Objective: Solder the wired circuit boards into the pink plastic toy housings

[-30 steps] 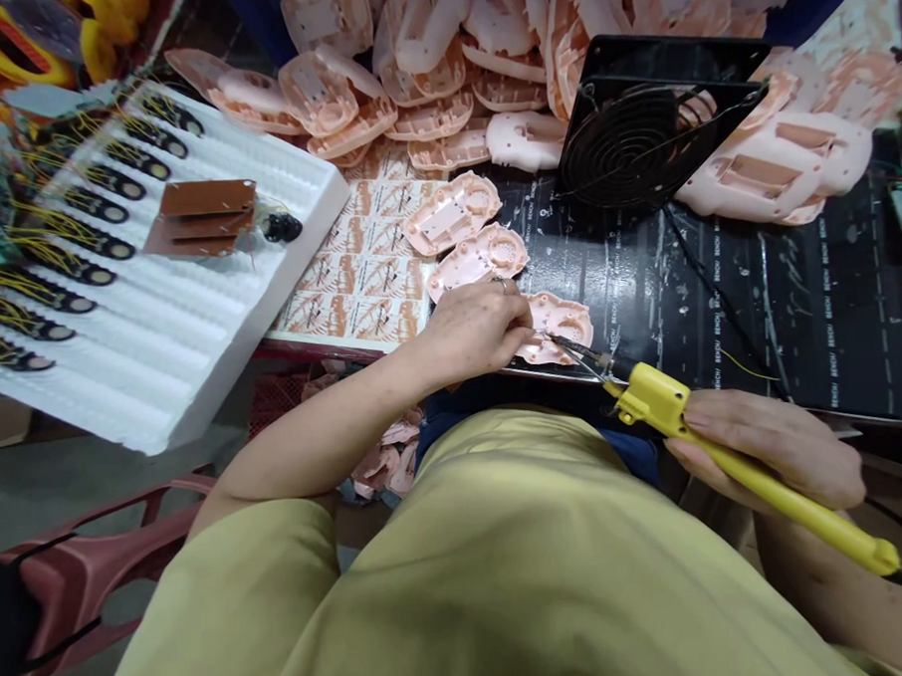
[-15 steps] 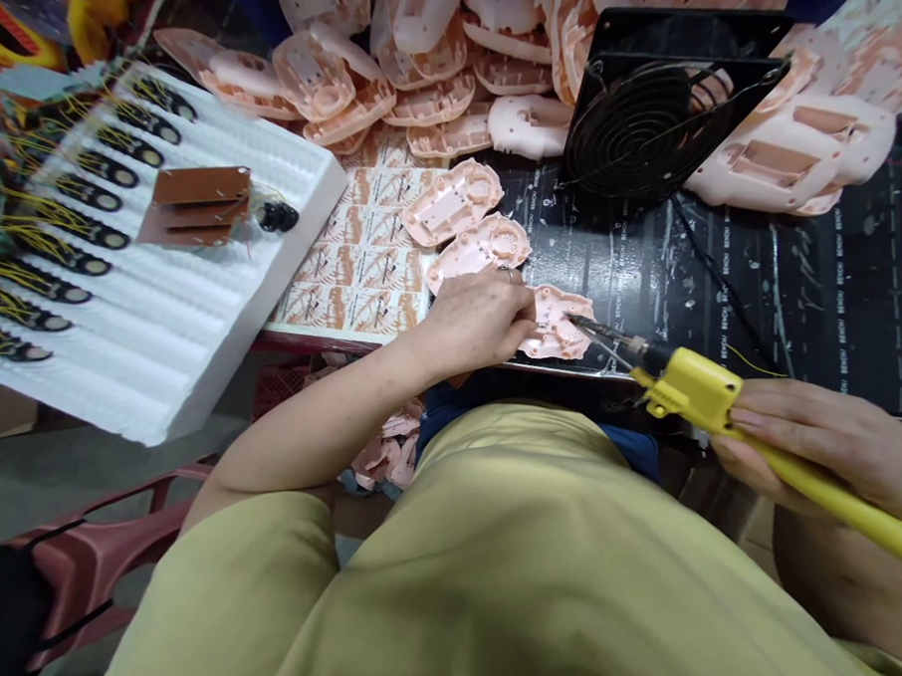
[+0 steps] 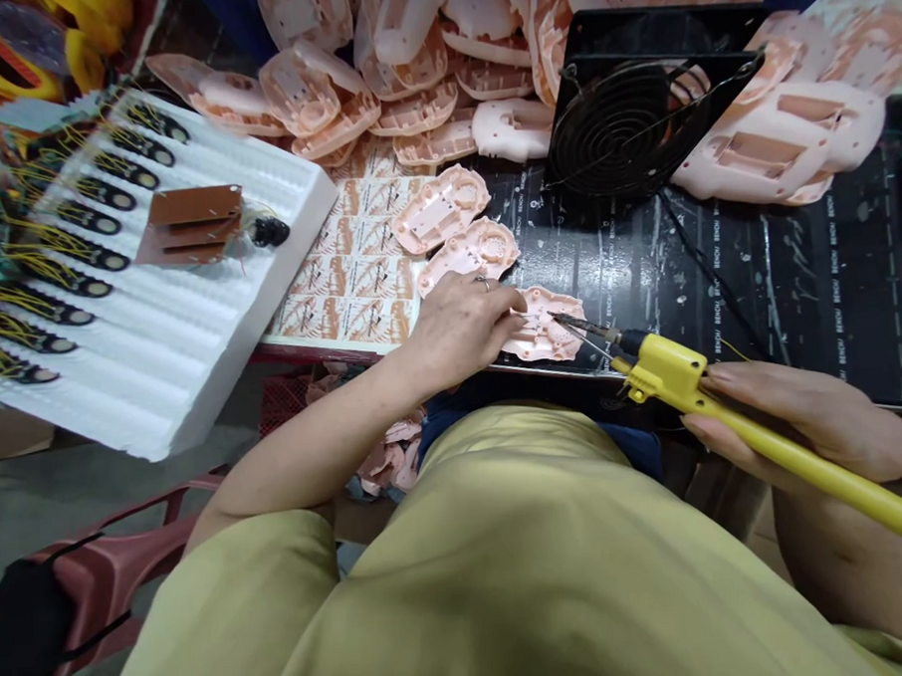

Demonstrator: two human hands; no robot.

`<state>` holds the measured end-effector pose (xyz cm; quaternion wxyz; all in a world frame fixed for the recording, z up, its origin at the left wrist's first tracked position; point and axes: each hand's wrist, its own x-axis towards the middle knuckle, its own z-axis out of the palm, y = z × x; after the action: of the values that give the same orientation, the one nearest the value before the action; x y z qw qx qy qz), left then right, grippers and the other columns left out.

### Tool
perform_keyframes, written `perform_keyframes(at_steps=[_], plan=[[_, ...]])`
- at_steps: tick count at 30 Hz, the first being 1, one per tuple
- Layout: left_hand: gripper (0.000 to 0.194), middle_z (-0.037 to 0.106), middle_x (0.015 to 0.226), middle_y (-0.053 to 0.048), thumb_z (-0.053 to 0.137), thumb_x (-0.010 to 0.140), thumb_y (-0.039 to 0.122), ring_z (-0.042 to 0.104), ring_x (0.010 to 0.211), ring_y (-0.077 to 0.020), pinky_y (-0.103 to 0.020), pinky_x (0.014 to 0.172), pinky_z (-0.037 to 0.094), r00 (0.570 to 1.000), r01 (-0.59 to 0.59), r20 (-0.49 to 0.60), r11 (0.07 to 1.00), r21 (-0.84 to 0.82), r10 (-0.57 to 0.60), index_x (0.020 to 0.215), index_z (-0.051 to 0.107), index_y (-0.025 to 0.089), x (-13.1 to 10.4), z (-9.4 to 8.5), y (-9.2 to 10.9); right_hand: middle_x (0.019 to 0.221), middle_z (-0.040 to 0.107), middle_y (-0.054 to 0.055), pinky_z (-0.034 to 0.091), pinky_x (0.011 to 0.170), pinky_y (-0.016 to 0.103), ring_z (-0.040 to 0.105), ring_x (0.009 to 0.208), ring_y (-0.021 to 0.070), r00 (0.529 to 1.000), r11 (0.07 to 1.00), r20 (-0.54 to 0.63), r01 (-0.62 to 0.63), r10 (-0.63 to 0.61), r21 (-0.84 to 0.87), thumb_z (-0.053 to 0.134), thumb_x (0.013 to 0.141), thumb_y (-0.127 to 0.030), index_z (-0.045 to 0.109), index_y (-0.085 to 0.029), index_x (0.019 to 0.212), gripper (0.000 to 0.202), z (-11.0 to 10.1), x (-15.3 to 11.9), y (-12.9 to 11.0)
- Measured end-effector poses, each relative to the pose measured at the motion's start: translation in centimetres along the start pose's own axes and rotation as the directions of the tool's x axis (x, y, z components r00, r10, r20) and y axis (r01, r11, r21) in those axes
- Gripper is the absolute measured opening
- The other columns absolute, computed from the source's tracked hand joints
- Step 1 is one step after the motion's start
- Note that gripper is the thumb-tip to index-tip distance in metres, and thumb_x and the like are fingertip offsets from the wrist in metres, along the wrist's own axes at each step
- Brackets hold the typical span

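My left hand rests on the near edge of the black bench mat, its fingers pinched on a thin wire or pin at a pink plastic shell lying flat there. A ring shows on one finger. My right hand grips a yellow soldering iron, whose dark tip points left and touches the shell just beside my left fingertips. Two more pink shells lie right behind my left hand.
A white foam tray at left carries rows of black parts with yellow wires and brown circuit boards. A black fan stands behind the mat. A heap of pink shells fills the back. A red chair is at lower left.
The soldering iron swung slightly right and back, and its tip sits on the shell again. My left hand has stayed pinched at the shell. The view shifted a little.
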<state>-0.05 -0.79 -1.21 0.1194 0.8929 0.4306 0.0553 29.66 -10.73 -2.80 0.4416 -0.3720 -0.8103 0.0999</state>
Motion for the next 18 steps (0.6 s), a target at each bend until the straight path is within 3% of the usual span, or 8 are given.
perform_keyframes(at_steps=[2, 5, 15, 16, 18], plan=[[0.02, 0.074, 0.082, -0.008, 0.058, 0.094, 0.025, 0.067, 0.088, -0.0249, -0.038, 0.084, 0.046, 1.0, 0.013, 0.012, 1.0, 0.01, -0.013, 0.093, 0.076, 0.017, 0.2, 0.1, 0.0, 0.079, 0.075, 0.0, 0.066, 0.063, 0.027, 0.075, 0.071, 0.0189, 1.0, 0.998, 0.01, -0.027, 0.027, 0.053, 0.077, 0.083, -0.012, 0.069, -0.026, 0.117, 0.038, 0.2, 0.1, -0.1], [0.021, 0.074, 0.082, -0.008, 0.058, 0.093, 0.026, 0.068, 0.089, -0.026, -0.038, 0.082, 0.045, 0.999, 0.019, 0.046, 1.0, 0.019, -0.02, 0.089, 0.076, 0.017, 0.5, 0.0, 0.1, 0.079, 0.076, -0.001, 0.066, 0.061, 0.027, 0.075, 0.069, 0.0184, 0.999, 0.997, 0.025, 0.035, -0.037, 0.075, 0.082, 0.076, -0.01, 0.069, -0.024, 0.102, 0.032, 0.4, 0.1, 0.2], [0.023, 0.074, 0.078, -0.007, 0.056, 0.091, 0.025, 0.068, 0.086, -0.026, -0.039, 0.081, 0.045, 0.999, 0.011, 0.042, 0.999, 0.046, -0.013, 0.086, 0.077, 0.017, 0.8, -0.1, 0.3, 0.08, 0.077, 0.0, 0.063, 0.061, 0.02, 0.075, 0.07, 0.0149, 0.983, 0.991, 0.13, 0.133, -0.131, -0.005, 0.084, 0.079, -0.017, 0.068, -0.023, 0.095, 0.024, 0.2, 1.0, 0.5], [0.023, 0.073, 0.077, -0.007, 0.056, 0.091, 0.025, 0.068, 0.085, -0.0259, -0.039, 0.08, 0.045, 0.999, 0.012, 0.045, 0.999, 0.049, -0.014, 0.085, 0.076, 0.017, 0.8, -0.2, 0.3, 0.081, 0.077, 0.001, 0.064, 0.064, 0.02, 0.075, 0.072, 0.0146, 0.981, 0.993, 0.156, 0.116, -0.113, -0.007, 0.082, 0.082, -0.02, 0.069, -0.023, 0.094, 0.018, -0.1, 0.8, 0.6], [0.023, 0.074, 0.078, -0.007, 0.055, 0.091, 0.025, 0.068, 0.085, -0.0257, -0.039, 0.08, 0.045, 0.999, 0.014, 0.047, 0.998, 0.053, -0.017, 0.084, 0.076, 0.017, 0.9, -0.2, 0.3, 0.081, 0.077, 0.001, 0.065, 0.071, 0.022, 0.075, 0.074, 0.0144, 0.988, 0.998, 0.149, -0.044, 0.051, -0.053, 0.076, 0.089, -0.037, 0.071, -0.025, 0.087, 0.013, -1.0, 0.0, 0.9]])
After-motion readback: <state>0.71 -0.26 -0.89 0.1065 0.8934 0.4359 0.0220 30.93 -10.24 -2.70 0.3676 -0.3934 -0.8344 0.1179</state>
